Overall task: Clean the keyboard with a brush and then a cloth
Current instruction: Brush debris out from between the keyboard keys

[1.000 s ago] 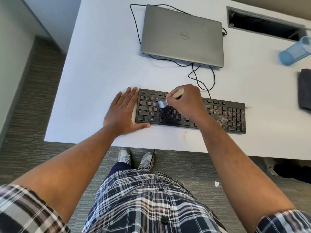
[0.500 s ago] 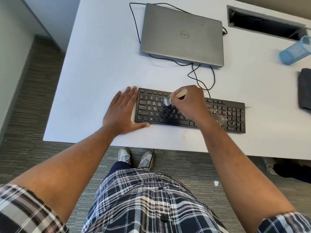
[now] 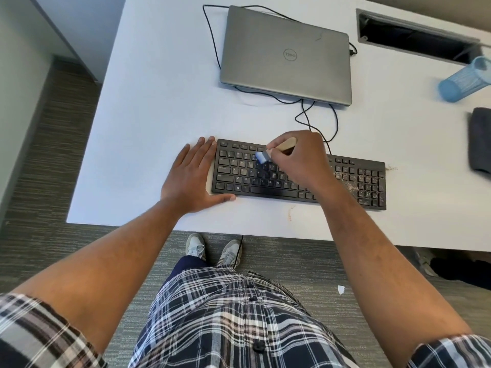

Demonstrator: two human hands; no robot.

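- Head view, the only one: keyboard [image 3: 300,173] lies flat near the front edge of the white desk [image 3: 159,102], cable running back toward the closed laptop [image 3: 287,54].
- Right hand [image 3: 300,158] grasps a brush [image 3: 268,154] by its pale wooden handle; the blurred bluish bristle end sits on the upper letter rows, left of centre.
- Left hand [image 3: 191,176] lies flat and relaxed on the desk, fingers straight along the keyboard's left end, thumb at its front corner. It reads as bracing the board, grasping nothing.
- Step in hand, by my judgement: the brushing stage, partly through. Crumb-like debris [image 3: 369,181] is thick over the numeric pad and right-hand keys; left keys look cleaner.
- Next move likely calls for working the bristles rightward across the dirty section, sweeping grit off the edge rather than into the gaps, left hand bracing.
- Cloth stage not yet begun: dark folded cloth [image 3: 481,139] rests well apart at the right edge of the desk, untouched.
- Count: one keyboard, one brush, one cloth, one laptop, one blue bottle [image 3: 465,81] on its side, two hands.
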